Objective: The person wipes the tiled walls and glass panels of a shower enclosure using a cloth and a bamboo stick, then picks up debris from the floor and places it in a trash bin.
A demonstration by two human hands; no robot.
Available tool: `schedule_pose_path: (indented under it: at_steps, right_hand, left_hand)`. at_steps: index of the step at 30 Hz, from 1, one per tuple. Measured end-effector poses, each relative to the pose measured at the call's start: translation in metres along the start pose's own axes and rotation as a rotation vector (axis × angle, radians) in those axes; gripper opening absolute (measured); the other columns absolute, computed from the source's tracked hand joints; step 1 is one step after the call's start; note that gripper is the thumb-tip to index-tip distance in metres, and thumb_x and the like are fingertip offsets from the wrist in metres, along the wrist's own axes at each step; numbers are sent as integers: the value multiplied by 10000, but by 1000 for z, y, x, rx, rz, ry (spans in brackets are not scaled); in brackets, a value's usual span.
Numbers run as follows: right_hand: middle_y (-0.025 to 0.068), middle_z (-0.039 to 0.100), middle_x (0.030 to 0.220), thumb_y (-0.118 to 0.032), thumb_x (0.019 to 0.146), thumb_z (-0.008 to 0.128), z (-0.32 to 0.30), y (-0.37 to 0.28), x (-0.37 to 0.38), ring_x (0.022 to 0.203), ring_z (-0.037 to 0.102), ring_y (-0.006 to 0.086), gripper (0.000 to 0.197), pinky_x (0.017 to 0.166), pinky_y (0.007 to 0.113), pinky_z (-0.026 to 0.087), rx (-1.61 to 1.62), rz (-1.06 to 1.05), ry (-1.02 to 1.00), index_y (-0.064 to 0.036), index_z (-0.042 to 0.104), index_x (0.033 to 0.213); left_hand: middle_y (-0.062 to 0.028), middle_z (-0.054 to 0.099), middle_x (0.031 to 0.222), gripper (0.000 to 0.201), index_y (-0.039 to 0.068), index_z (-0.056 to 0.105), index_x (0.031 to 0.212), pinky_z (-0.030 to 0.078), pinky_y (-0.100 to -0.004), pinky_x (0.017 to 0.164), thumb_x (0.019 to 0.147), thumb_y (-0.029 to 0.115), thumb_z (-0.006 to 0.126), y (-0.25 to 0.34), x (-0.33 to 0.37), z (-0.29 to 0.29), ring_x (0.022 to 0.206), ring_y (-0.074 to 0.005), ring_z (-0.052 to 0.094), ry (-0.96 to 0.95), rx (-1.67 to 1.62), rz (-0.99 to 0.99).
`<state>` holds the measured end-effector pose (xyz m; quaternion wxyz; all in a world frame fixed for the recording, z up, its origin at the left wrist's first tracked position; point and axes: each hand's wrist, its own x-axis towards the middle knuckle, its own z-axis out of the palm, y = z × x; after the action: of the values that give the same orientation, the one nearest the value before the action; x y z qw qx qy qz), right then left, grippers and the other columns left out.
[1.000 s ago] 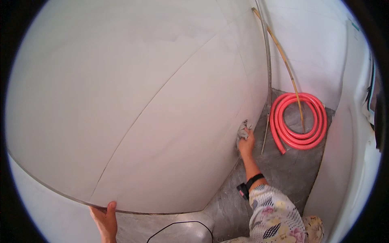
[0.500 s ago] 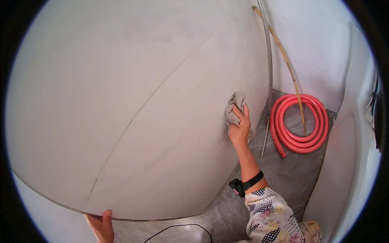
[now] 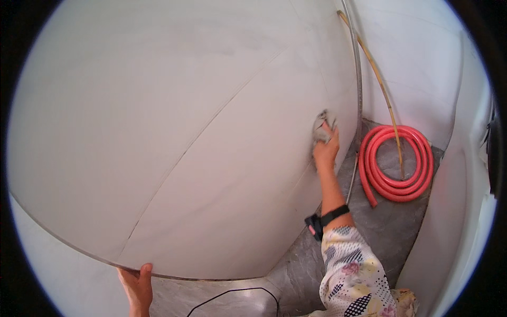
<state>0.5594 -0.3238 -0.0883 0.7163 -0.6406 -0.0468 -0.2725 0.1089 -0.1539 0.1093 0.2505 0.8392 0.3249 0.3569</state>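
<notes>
A wide, pale tiled wall [image 3: 158,137] with thin dark joints fills most of the view. Against its right part, my right hand [image 3: 326,150] is closed around a crumpled grey cloth [image 3: 321,131] and presses it to the tiles. My right forearm wears a black strap with a small black device [image 3: 315,227], below a patterned sleeve [image 3: 354,274]. At the lower left, my left hand [image 3: 137,285] grips the wall's edge [image 3: 182,278]; its thumb shows, while the other fingers are mostly hidden behind the edge.
A coiled red hose [image 3: 369,174] lies on the grey floor [image 3: 380,227] in the right corner. A yellowish stick [image 3: 384,90] and a grey flexible hose [image 3: 358,68] lean there. A white curved panel [image 3: 451,211] borders the right side. A black cord [image 3: 232,290] loops near the bottom.
My right hand with the cloth has moved slightly up and to the right along the wall. My left hand keeps its place on the edge. The view has shifted a little.
</notes>
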Motion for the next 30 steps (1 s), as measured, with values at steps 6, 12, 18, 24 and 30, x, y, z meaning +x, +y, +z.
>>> schedule_pose_path:
  at_steps: [6, 12, 18, 24, 30]
  right_hand:
    - [220, 395, 1373, 98, 677, 599, 34, -96, -56, 1271, 378, 384, 506, 1032, 438, 331, 102, -446, -193, -120, 628, 1133]
    - [254, 408, 1350, 64, 700, 592, 25, -34, -3, 1270, 381, 379, 510, 1022, 421, 349, 56, -129, -47, -78, 576, 1190]
    - [267, 385, 1359, 136, 630, 566, 22, -37, -56, 1252, 375, 437, 573, 1040, 502, 288, -35, -433, -157, -65, 597, 1165]
    - [222, 382, 1385, 13, 686, 589, 34, -140, -47, 1269, 362, 432, 453, 1036, 481, 299, 334, -824, -374, -146, 649, 1107]
    - [173, 481, 1291, -33, 814, 499, 31, -62, 143, 1199, 451, 339, 443, 1004, 388, 361, 82, -114, -125, -166, 536, 1235]
  left_hand:
    - [-160, 459, 1196, 595, -50, 328, 1271, 368, -371, 957, 776, 38, 647, 0, -2, -7, 1089, -236, 463, 17, 8, 38]
    - [-149, 460, 1193, 599, -49, 326, 1270, 376, -360, 945, 775, 35, 654, 9, 0, 0, 1079, -224, 465, -31, -54, 6]
    - [-153, 459, 1190, 606, -50, 315, 1275, 373, -359, 949, 770, 7, 644, -2, 1, 0, 1087, -234, 461, -23, -29, 34]
    - [-151, 427, 1242, 668, -42, 280, 1316, 327, -372, 994, 808, 159, 665, -8, -3, -9, 1146, -242, 431, -38, -11, 80]
    - [-221, 495, 1235, 519, -68, 391, 1271, 495, -370, 810, 822, 57, 620, 15, 1, -5, 1017, -284, 549, -102, 228, 52]
